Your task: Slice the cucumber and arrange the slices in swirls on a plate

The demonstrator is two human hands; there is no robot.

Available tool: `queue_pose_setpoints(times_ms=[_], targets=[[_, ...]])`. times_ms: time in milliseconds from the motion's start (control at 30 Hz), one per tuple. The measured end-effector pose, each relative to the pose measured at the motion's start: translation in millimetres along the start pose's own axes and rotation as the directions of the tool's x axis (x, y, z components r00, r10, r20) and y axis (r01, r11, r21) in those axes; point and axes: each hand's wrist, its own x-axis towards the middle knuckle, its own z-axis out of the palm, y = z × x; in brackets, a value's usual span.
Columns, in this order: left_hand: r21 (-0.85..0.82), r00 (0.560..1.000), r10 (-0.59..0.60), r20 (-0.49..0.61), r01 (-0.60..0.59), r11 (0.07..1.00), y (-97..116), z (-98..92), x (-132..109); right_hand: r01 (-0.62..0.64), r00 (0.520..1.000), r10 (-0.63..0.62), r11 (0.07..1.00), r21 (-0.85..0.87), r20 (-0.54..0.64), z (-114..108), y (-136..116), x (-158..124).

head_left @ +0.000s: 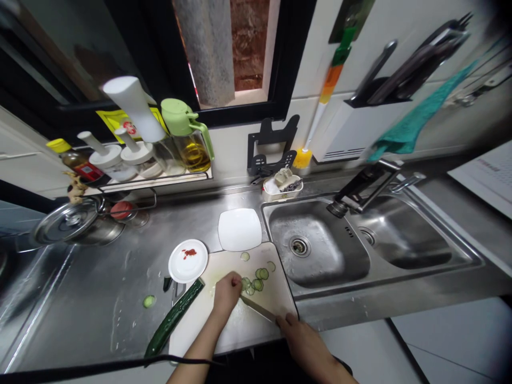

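Note:
My left hand (226,291) is curled, knuckles up, on the white cutting board (236,320), pressing on a cucumber piece hidden under the fingers. Several thin cucumber slices (256,280) lie just right of it. My right hand (298,333) grips a knife handle at the board's near right corner; the knife blade (256,308) runs toward the left hand's fingers. A whole cucumber (174,318) lies diagonally over the board's left edge.
A small round plate (188,261) with red bits and a square white plate (239,229) sit behind the board. One stray cucumber slice (149,301) lies on the steel counter. A double sink (320,250) with tap is to the right; pot lid (66,221) and oil bottles at left.

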Motion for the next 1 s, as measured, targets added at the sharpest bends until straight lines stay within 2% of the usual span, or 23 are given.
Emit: queue_pose_setpoints(times_ms=[167,300,433,600,1000], targets=[[0.037,0.997,-0.057,-0.049,0.059,0.998,-17.0,-15.4,-3.5,-0.022,1.000,0.021,0.999,0.045,0.019,-3.8,-6.2,-2.9],[0.062,0.994,-0.073,-0.079,0.078,0.995,-24.2,-18.2,-7.3,-0.055,0.998,0.054,0.996,0.066,0.013,-3.0,-18.4,-1.0],[0.081,0.994,-0.063,-0.085,0.069,0.994,-24.9,-17.9,-9.5,-0.045,0.999,0.046,0.998,0.045,-0.023,2.3,-32.6,7.3],[0.086,0.992,-0.072,-0.101,0.081,0.993,-24.8,-18.2,-9.6,-0.035,0.999,0.036,0.998,0.059,-0.009,0.6,-45.8,13.7],[0.089,0.991,-0.075,-0.107,0.085,0.992,-24.3,-19.0,-9.3,-0.011,0.998,0.013,0.999,0.038,-0.055,6.4,-51.2,16.8]])
